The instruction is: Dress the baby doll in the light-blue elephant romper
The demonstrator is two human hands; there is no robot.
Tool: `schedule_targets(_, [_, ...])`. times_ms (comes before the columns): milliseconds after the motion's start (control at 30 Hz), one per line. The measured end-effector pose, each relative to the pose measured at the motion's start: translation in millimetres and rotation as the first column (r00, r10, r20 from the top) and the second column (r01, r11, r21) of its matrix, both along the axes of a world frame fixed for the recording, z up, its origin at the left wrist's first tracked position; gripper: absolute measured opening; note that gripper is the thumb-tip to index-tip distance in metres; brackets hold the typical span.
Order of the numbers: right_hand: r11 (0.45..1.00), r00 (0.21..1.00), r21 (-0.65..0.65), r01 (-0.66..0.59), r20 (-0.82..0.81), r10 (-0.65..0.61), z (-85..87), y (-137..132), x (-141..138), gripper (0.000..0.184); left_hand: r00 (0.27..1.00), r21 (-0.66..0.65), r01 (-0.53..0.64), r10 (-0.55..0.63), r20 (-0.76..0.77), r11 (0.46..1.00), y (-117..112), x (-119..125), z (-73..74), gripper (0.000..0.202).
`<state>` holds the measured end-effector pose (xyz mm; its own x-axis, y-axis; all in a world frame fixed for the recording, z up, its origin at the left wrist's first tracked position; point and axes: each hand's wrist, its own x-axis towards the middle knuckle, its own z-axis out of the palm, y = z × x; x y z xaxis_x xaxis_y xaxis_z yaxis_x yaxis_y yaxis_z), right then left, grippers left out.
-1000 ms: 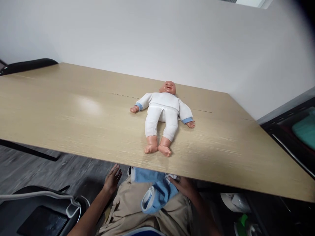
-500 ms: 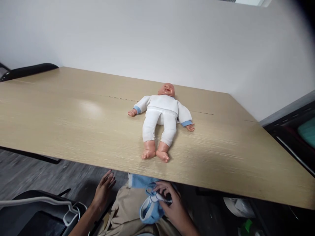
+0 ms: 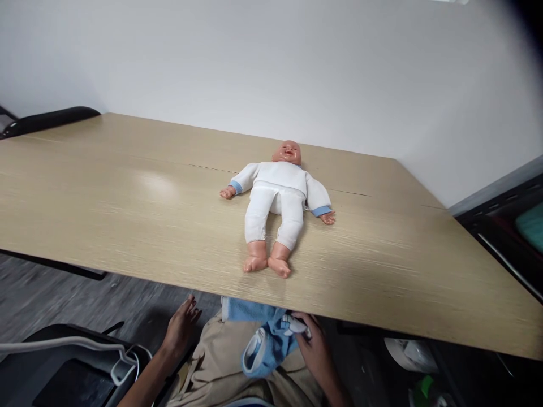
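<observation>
A baby doll (image 3: 278, 192) in a white suit with blue cuffs lies on its back on the table, feet toward me. Below the table's front edge, my right hand (image 3: 314, 342) has its fingers closed on a small blue garment (image 3: 265, 350) with white trim, held over my lap. A round white-edged opening faces up on the garment's left side. Another stretch of blue fabric (image 3: 246, 310) lies on my lap, partly hidden by the table edge; I cannot tell whether it is joined to the garment. My left hand (image 3: 181, 328) hangs open beside my left thigh, holding nothing.
The light wooden table (image 3: 106, 198) reaches back to a white wall. A black chair back (image 3: 55, 120) stands at the far left. Near my left arm is a dark bag (image 3: 76, 379) with a pale strap. A black rack (image 3: 504, 237) stands at the right.
My right hand has moved a little to the right, drawing the garment's white-trimmed part with it. My left hand and the doll stay nearly as they were.
</observation>
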<state>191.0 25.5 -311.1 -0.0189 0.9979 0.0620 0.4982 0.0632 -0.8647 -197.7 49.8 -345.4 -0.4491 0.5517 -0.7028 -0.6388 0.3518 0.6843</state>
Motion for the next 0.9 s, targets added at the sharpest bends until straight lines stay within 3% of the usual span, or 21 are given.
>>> schedule_targets(133, [0.997,0.992,-0.066,0.041,-0.12,-0.049,19.9,-8.3,-18.4,0.036,0.999,0.037,-0.003,0.002,0.038,0.999,-2.2,3.9,4.1,0.013])
schedule_targets(233, [0.993,0.993,-0.114,0.003,-0.114,-0.016,47.1,-18.4,-29.6,0.042,0.999,0.058,0.038,-0.039,0.013,0.998,-6.7,2.5,6.8,0.041])
schedule_targets(333, [0.971,0.982,-0.148,-0.188,-0.041,0.184,94.8,-21.5,-36.6,0.026,0.989,0.095,0.138,-0.131,-0.068,0.986,-12.5,-0.8,13.8,0.059])
schedule_targets(433, [0.898,0.903,-0.101,-0.428,-0.082,0.421,146.3,-13.5,-38.9,0.012,0.955,0.122,0.257,-0.233,-0.182,0.959,-18.0,-3.4,29.1,0.056])
schedule_targets(567, [0.831,0.812,0.045,-0.555,-0.189,0.552,193.3,5.5,-34.1,0.014,0.93,0.106,0.292,-0.256,-0.265,0.951,-20.3,-7.3,53.0,0.058])
schedule_targets(633, [0.813,0.798,0.064,-0.578,-0.161,0.58,206.2,13.1,-29.2,0.016,0.949,0.122,0.253,-0.222,-0.225,0.96,-18.9,-9.3,60.2,0.06])
schedule_targets(700, [0.834,0.83,0.007,-0.552,-0.09,0.55,213.1,18.1,-25.3,0.016,0.976,0.153,0.193,-0.173,-0.132,0.969,-16.3,-10.2,63.2,0.058])
schedule_targets(800, [0.856,0.861,-0.093,-0.508,-0.011,0.509,215.3,22.4,-25.7,0.015,0.997,0.116,0.077,-0.077,-0.002,0.99,-11.9,-8.7,61.1,0.035])
schedule_targets(900, [0.817,0.831,-0.16,-0.554,-0.052,0.553,214.4,25.2,-34.1,0.019,0.999,0.051,-0.003,0.001,0.032,0.999,-9.5,-6.2,51.4,0.011])
